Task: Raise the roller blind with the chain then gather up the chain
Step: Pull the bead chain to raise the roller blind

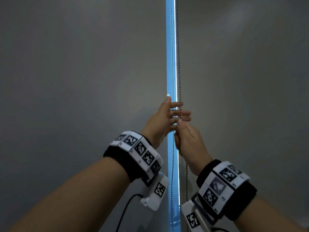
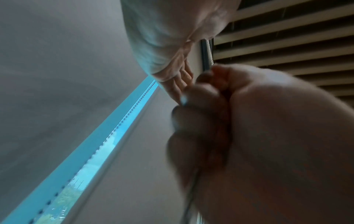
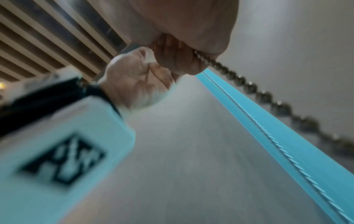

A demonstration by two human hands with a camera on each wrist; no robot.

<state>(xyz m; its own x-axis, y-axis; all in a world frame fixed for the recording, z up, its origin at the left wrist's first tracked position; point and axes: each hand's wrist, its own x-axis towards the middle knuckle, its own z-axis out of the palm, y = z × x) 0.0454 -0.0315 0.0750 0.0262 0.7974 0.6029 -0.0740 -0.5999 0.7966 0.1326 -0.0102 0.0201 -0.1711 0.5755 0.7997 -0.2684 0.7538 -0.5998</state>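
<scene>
Two grey roller blinds (image 1: 83, 64) hang side by side with a bright gap (image 1: 169, 47) between them. A dark bead chain (image 1: 178, 64) runs down the right side of the gap, and a thinner strand (image 1: 172, 47) lies in the light. My right hand (image 1: 183, 136) grips the bead chain in a fist; in the right wrist view the beads (image 3: 249, 87) come out of the curled fingers (image 3: 182, 60). Just above it, my left hand (image 1: 175, 113) reaches across the gap, thumb up and fingers stretched out behind the chain. The chain's lower part (image 1: 186, 181) hangs below my right wrist.
Both blinds fill the head view, the right one (image 1: 242, 64) close behind my right arm. A slatted ceiling (image 3: 38, 37) shows overhead in the wrist views. Trees and sky (image 2: 107, 145) are visible through the gap. Wrist-camera cables (image 1: 127, 208) hang under my left forearm.
</scene>
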